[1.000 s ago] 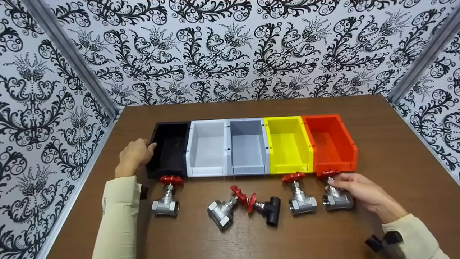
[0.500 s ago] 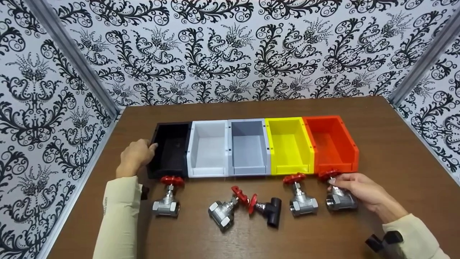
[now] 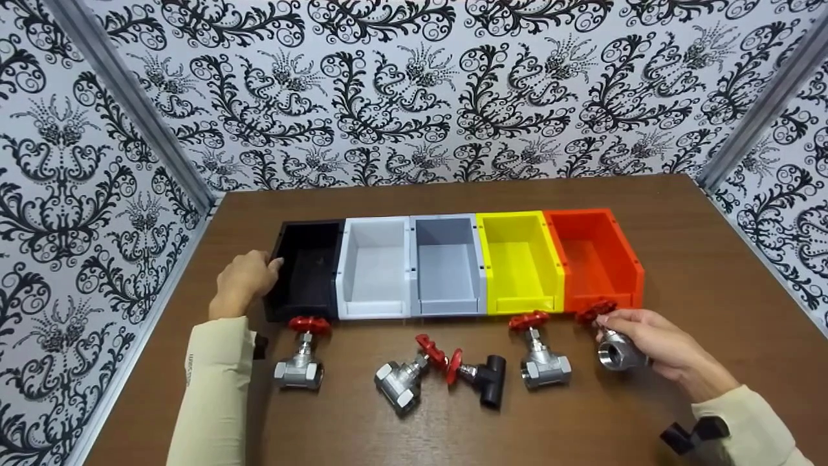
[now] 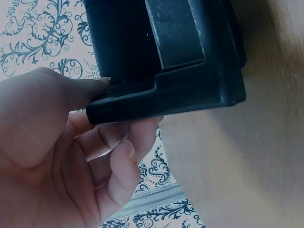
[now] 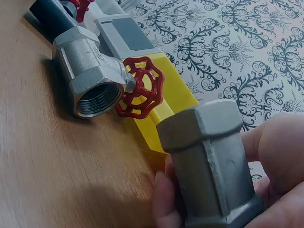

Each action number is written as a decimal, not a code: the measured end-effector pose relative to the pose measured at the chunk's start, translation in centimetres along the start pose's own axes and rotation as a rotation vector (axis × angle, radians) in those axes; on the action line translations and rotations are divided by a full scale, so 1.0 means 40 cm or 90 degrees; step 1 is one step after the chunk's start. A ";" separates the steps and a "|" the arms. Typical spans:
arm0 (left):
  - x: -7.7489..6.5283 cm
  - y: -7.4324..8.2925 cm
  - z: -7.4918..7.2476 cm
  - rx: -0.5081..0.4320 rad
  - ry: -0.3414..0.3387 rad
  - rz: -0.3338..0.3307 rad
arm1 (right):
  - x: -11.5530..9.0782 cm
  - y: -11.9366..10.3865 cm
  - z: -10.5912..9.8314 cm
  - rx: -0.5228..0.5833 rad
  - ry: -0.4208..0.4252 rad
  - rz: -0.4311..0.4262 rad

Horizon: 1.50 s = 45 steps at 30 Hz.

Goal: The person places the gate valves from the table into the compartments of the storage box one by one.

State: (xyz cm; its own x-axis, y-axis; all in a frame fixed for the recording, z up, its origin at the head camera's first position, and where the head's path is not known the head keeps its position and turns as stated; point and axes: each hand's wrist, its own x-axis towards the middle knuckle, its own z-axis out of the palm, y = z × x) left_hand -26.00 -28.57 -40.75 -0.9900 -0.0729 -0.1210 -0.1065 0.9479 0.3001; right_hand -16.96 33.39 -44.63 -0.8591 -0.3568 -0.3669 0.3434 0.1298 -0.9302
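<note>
My left hand (image 3: pixel 246 281) pinches the left wall of the black bin (image 3: pixel 309 310); in the left wrist view the thumb lies on the inner side of that wall and the curled fingers are outside it. With my right hand (image 3: pixel 653 336) I grip a steel gate valve (image 3: pixel 619 353) by its neck, just in front of the red-orange bin (image 3: pixel 637 291). Its red handwheel (image 3: pixel 595 310) points toward that bin, and one threaded opening faces left. In the right wrist view the valve's hex body (image 5: pixel 209 156) fills the foreground, while my fingers are partly hidden behind it.
White (image 3: pixel 373 310), grey (image 3: pixel 448 306) and yellow (image 3: pixel 525 303) bins stand between the black and red-orange ones. On the brown table (image 3: pixel 349 440) lie a left steel valve (image 3: pixel 299 372), an angled one (image 3: pixel 398 385), a black-bodied valve (image 3: pixel 493 382) and another steel valve (image 3: pixel 544 367).
The valve in my right hand has turned, so its opening now shows toward the head camera, and it has shifted slightly right. My left hand stays on the black bin.
</note>
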 end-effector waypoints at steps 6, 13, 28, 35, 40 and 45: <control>-0.002 -0.002 0.002 -0.001 -0.005 -0.006 | -0.006 -0.017 0.000 0.035 0.007 0.011; 0.000 -0.003 0.002 -0.004 0.000 -0.006 | -0.009 -0.027 -0.008 0.057 -0.028 0.003; -0.004 -0.002 0.004 -0.001 0.007 -0.008 | 0.007 -0.041 -0.014 0.105 -0.155 -0.077; -0.004 0.002 0.009 -0.005 0.006 -0.005 | 0.013 -0.048 -0.023 0.096 -0.144 -0.108; -0.001 0.000 0.006 -0.003 0.010 -0.003 | 0.017 -0.064 -0.031 0.082 -0.118 -0.114; 0.000 0.002 0.002 -0.004 0.009 -0.005 | 0.020 -0.080 -0.036 0.093 -0.096 -0.113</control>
State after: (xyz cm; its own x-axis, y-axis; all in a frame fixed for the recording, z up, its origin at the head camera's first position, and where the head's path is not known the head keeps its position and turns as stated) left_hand -26.00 -28.47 -40.79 -0.9903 -0.0841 -0.1103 -0.1142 0.9454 0.3051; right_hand -19.30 34.00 -41.97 -0.8484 -0.4971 -0.1819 0.2526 -0.0783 -0.9644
